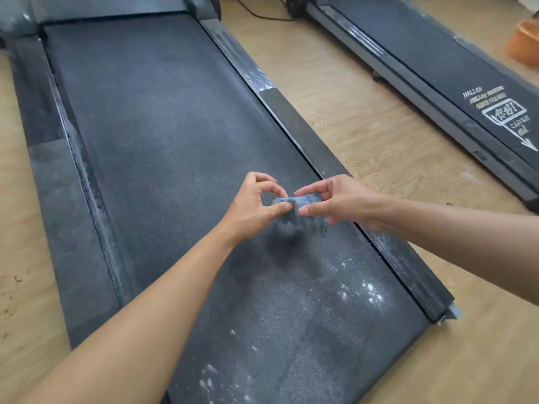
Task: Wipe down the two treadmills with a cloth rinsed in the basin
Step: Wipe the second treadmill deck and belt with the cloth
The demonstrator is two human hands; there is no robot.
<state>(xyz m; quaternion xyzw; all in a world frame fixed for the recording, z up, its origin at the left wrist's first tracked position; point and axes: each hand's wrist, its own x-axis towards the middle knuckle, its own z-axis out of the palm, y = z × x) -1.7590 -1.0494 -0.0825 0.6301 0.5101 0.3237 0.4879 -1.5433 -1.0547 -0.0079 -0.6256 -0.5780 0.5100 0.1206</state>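
Observation:
A dusty dark treadmill belt (163,135) fills the middle of the view, with white specks near its front end. Above the belt, both hands hold a small blue-grey cloth (302,209) between them. My left hand (253,207) pinches the cloth's left end between thumb and fingers. My right hand (335,201) pinches its right end. The cloth's lower part is blurred. A second treadmill (437,65) with white printed markings lies at the right. An orange basin (525,42) stands on the floor at the far right edge, partly cut off.
Light wooden floor (350,112) runs between the two treadmills and on the left. A black cable (256,13) lies on the floor at the top. The near treadmill's side rails (291,123) flank the belt.

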